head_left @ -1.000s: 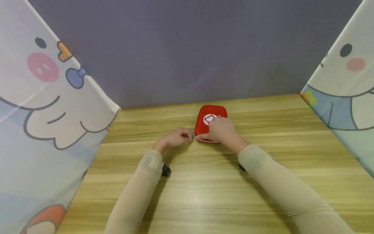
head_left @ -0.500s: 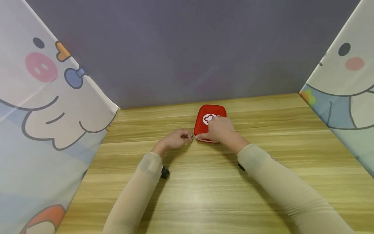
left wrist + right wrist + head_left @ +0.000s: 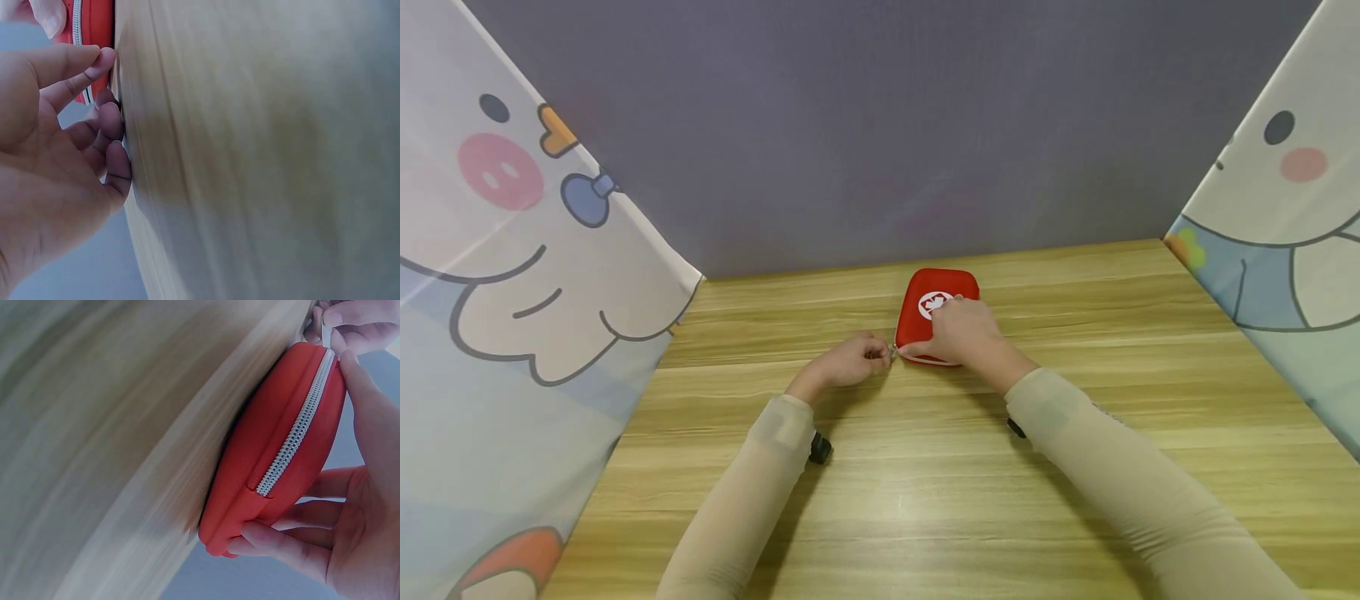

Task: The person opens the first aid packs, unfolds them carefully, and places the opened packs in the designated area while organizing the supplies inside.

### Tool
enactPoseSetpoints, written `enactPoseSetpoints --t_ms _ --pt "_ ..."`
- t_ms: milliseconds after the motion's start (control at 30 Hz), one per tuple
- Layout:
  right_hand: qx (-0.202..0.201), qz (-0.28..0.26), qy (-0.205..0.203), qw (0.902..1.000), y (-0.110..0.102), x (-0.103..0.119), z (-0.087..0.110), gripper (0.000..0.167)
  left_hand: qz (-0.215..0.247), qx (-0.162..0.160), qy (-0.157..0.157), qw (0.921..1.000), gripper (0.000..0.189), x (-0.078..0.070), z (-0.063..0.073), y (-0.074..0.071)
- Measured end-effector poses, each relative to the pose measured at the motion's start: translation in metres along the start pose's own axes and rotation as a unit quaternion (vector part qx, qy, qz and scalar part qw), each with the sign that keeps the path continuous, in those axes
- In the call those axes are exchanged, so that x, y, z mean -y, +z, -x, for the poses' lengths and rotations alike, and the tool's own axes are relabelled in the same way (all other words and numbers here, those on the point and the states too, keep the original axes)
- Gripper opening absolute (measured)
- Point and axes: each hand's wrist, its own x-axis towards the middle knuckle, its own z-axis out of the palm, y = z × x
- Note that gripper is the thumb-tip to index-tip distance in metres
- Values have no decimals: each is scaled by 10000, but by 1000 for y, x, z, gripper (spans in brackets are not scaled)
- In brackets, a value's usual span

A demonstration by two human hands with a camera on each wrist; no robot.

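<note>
A red zippered first-aid case [image 3: 917, 317] with a white round emblem lies on the wooden table, its zipper shut along the near side. My right hand [image 3: 966, 329] grips it from above, thumb at its near left corner. In the right wrist view, the fingers of the right hand [image 3: 369, 531] curl round one end of the case [image 3: 275, 444], and the silver zipper [image 3: 294, 444] runs along its side. My left hand [image 3: 850, 358] is at that corner, pinching the metal zipper pull [image 3: 326, 332] between thumb and index finger. Its other fingers bend loosely near the tabletop.
The wood-grain table [image 3: 910, 500] stretches toward me. A grey panel [image 3: 880, 133] rises behind it, and cartoon-printed cloths [image 3: 550, 292] hang at the left and right. A small black device [image 3: 822, 448] sits under the left wrist.
The head view has shifted slightly, so the scene sits a little further left. Both hands keep nearly the same places on the case and the zipper pull.
</note>
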Motion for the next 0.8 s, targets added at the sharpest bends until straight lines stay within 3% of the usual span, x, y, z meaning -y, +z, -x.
enactPoseSetpoints --t_ms 200,467,800 --pt "54 -16 188 9998 -2 -1 0 88 -89 109 73 9999 15 -7 1 6" --pt "31 20 250 9997 2 11 0 86 38 110 25 9999 21 -12 12 6" --pt "70 257 402 9988 0 26 2 87 -211 190 335 9990 22 -18 15 10"
